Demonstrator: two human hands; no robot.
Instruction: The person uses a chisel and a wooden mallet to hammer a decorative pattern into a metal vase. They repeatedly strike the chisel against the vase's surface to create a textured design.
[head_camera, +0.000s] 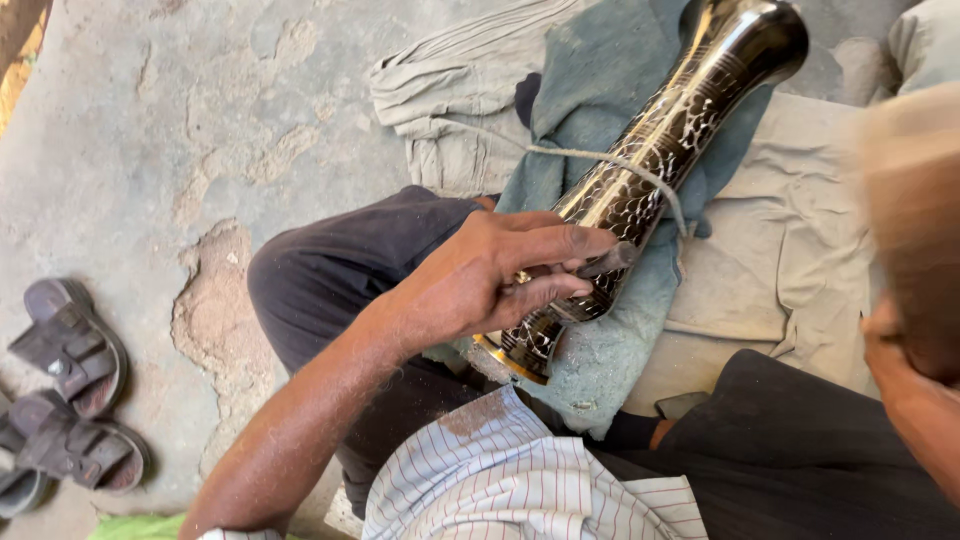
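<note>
The tall metal vase (660, 150) lies on its side across a rumpled teal cloth (600, 350), which itself rests on creased khaki fabric (790, 230) spread over the cracked, patchy concrete floor (180, 130). The vase is slim and waisted, glossy black with a bright silvery crackle pattern cut into it and a brassy rim at its base. Its long axis runs diagonally: the flared mouth points up and to the right, away from the person, and the base sits low, toward the lap between dark trousered knees. A thin grey cord (620, 165) loops over the middle of the body. The left hand (490, 275) is laid over the lower part of the vase, fingers stretched long and close together, pinching a small dark metal tool (605, 262) whose tip rests against the patterned surface. The right hand (910, 380) shows only as a blurred edge at the far right, and I can't make out whether it is closed or what it grips. Worn brown sandals (70, 390) sit at the left on the floor.
</note>
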